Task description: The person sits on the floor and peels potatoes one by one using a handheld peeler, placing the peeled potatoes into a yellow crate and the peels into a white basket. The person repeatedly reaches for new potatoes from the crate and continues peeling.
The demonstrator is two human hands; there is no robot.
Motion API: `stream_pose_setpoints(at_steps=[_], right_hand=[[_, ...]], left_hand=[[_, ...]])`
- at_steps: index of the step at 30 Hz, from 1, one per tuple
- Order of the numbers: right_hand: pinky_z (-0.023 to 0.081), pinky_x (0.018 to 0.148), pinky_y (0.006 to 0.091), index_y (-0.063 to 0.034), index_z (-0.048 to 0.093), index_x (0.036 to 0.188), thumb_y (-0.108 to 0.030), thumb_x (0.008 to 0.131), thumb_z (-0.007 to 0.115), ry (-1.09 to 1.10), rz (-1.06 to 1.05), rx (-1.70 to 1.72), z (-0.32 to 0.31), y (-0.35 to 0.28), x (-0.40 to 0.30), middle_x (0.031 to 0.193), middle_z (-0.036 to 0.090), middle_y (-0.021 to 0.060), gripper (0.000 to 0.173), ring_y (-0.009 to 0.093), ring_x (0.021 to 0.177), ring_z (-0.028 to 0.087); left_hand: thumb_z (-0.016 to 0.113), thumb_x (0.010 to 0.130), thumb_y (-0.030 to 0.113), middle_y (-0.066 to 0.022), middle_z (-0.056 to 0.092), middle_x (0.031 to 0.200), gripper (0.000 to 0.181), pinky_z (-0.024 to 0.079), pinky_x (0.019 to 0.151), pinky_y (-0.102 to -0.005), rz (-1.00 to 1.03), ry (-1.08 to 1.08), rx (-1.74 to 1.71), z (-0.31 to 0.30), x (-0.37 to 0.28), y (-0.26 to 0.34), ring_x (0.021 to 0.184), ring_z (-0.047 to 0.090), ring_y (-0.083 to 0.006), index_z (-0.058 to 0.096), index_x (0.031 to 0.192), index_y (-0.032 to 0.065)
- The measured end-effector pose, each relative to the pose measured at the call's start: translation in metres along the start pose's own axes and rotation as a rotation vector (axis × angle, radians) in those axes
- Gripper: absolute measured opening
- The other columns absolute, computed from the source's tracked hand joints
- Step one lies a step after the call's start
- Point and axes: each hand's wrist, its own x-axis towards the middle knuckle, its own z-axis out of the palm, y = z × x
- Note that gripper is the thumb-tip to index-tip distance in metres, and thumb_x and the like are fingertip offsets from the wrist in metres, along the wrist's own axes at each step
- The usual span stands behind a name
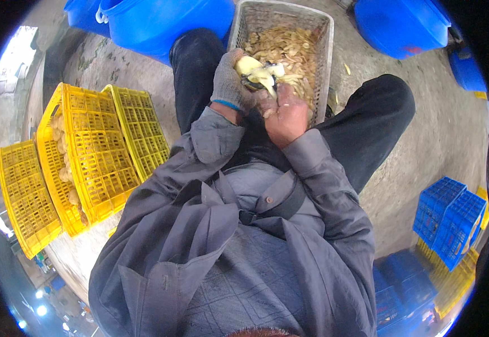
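Note:
My left hand (228, 80), in a grey knit glove with a blue cuff edge, grips a pale yellow peeled potato (247, 65). Close against the potato is a small dark peeler (249, 84), mostly hidden by a strip of pale peel (265, 77). My bare right hand (287, 111) is closed around the tool's near end, its fingers curled and slightly blurred. Both hands are between my knees, over the near left part of a grey plastic crate (330, 63). Inside that crate lies a heap of potato peelings (284, 46).
Yellow crates (97, 151) stand at the left, one with potatoes (61, 139) inside. Large blue tubs (168, 25) are at front left, another blue tub (400, 27) at front right. Blue crates (448, 219) sit at right on the concrete floor (429, 139).

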Motion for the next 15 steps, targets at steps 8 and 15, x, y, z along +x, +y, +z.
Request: stream_pose_setpoints(at_steps=[8,15], right_hand=[[0.049,0.061,0.0515,0.0008,0.056,0.092,-0.018,0.089,0.061,-0.169,0.247,-0.041,0.003,0.026,-0.029,0.073,0.061,0.0282,0.019,0.049,0.072,0.062],[0.047,0.063,0.0524,0.0025,0.057,0.095,-0.015,0.088,0.061,-0.009,0.186,-0.001,-0.016,0.007,-0.004,0.077,0.061,0.0292,0.019,0.050,0.075,0.061]], left_hand=[[0.050,0.098,0.032,-0.0187,0.062,0.107,0.034,0.054,0.092,-0.0541,0.132,-0.016,-0.081,-0.010,0.017,-0.002,0.103,0.062,-0.0347,0.053,0.110,0.0012],[0.060,0.095,0.026,-0.0124,0.060,0.100,0.026,0.056,0.082,-0.0467,0.040,0.006,-0.069,0.002,0.003,-0.001,0.094,0.061,-0.0286,0.055,0.111,0.0057]])
